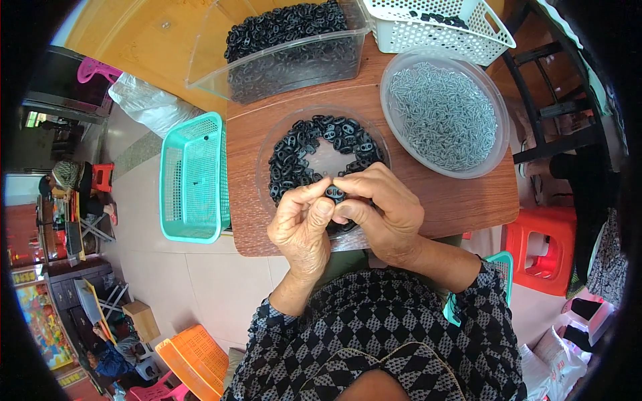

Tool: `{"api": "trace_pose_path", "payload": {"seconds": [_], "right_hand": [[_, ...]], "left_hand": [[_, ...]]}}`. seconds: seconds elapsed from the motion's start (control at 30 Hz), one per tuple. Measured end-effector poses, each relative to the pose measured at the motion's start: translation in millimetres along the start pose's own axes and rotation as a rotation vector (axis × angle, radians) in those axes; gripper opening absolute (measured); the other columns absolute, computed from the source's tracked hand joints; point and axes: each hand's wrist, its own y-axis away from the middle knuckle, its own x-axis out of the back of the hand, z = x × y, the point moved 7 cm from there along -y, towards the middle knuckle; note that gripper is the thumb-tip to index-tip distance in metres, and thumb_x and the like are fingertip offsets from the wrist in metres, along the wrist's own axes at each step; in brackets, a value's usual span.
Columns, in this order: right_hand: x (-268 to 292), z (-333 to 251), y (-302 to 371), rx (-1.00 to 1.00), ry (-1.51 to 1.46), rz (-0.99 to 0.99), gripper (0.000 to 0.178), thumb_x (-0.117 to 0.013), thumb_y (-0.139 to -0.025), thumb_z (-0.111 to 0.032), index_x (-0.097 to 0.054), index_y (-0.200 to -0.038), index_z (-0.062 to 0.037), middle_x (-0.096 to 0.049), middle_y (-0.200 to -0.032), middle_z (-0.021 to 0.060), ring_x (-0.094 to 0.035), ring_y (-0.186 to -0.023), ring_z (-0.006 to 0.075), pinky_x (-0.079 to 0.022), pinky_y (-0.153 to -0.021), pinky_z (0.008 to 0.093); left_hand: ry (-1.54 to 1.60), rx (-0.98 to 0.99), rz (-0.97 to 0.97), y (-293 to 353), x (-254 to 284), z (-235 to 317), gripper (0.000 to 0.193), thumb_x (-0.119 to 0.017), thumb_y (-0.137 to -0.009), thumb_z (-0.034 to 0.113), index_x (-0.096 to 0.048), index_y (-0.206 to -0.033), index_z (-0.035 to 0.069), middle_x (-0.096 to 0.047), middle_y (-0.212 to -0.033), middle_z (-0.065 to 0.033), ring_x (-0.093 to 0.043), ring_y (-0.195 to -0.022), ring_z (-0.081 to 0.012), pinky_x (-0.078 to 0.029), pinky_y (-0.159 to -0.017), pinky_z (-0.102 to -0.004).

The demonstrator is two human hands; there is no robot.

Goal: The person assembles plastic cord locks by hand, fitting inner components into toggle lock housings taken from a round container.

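Observation:
Between my fingertips is a small black oval piece with two holes, like a cord lock. My left hand pinches it from the left with thumb and forefinger. My right hand grips its other side the same way. Both hands are over the near part of a clear round tray, where many similar black pieces lie in a ring around a bare middle. To the right, a translucent round tub holds a heap of small silver metal pieces, perhaps springs; their exact kind is too small to tell.
On the brown table, a clear bin of black pieces and a white basket stand at the back. Left of the table is a turquoise basket; a red stool stands right. Other people sit far left.

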Motion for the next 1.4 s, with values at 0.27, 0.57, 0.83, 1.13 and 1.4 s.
{"api": "trace_pose_path", "payload": {"seconds": [0.27, 0.57, 0.83, 1.13, 1.4], "right_hand": [[-1.3, 2.1, 0.8, -0.066, -0.022, 0.023, 0.029, -0.07, -0.074, 0.0, -0.064, -0.102, 0.0009, -0.062, -0.093, 0.0095, -0.053, -0.076, 0.015, -0.044, -0.063, 0.0253], [-0.7, -5.6, -1.0, 0.019, 0.019, 0.025, 0.028, -0.069, -0.074, -0.001, -0.063, -0.1, 0.0031, -0.061, -0.09, 0.0114, -0.053, -0.074, 0.0174, -0.044, -0.063, 0.027], [-2.3, -6.4, -4.1, 0.119, -0.012, 0.051, 0.022, -0.067, -0.075, 0.001, -0.062, -0.097, 0.0048, -0.062, -0.089, 0.0141, -0.055, -0.073, 0.0204, -0.046, -0.062, 0.0295], [-0.6, -7.5, 0.0, 0.104, 0.008, 0.016, 0.019, -0.064, -0.076, -0.003, -0.058, -0.093, 0.0027, -0.059, -0.085, 0.0117, -0.055, -0.073, 0.0282, -0.045, -0.064, 0.0367], [116.3, 35.9, -109.1, -0.036, 0.357, 0.156, 0.021, -0.063, -0.079, -0.011, -0.068, -0.098, -0.0051, -0.067, -0.09, 0.0126, -0.063, -0.081, 0.0198, -0.049, -0.072, 0.0292]], "left_hand": [[-0.094, -0.032, 0.032, -3.5, 2.2, -1.1, 0.031, -0.07, -0.083, 0.011, -0.061, -0.108, -0.005, -0.057, -0.085, -0.0003, -0.049, -0.074, -0.0054, -0.042, -0.067, -0.0176], [-0.118, -0.105, 0.08, 6.3, 0.8, 0.4, 0.033, -0.068, -0.085, 0.016, -0.06, -0.107, -0.006, -0.063, -0.101, -0.0099, -0.057, -0.089, -0.0116, -0.045, -0.083, -0.0259], [-0.131, -0.207, 0.128, 9.1, -2.4, -4.1, 0.025, -0.063, -0.089, 0.013, -0.057, -0.105, -0.005, -0.06, -0.095, -0.0079, -0.054, -0.079, -0.0094, -0.046, -0.074, -0.0222], [-0.339, -0.11, 0.067, 15.9, 0.8, 2.2, 0.023, -0.057, -0.093, 0.011, -0.06, -0.109, -0.005, -0.057, -0.087, -0.0036, -0.051, -0.07, -0.0072, -0.044, -0.065, -0.0204], [-0.551, 0.114, 0.026, -40.9, 43.8, 27.8, 0.029, -0.063, -0.088, 0.012, -0.058, -0.11, -0.007, -0.064, -0.086, -0.0098, -0.059, -0.072, -0.0134, -0.048, -0.065, -0.0246]]}}
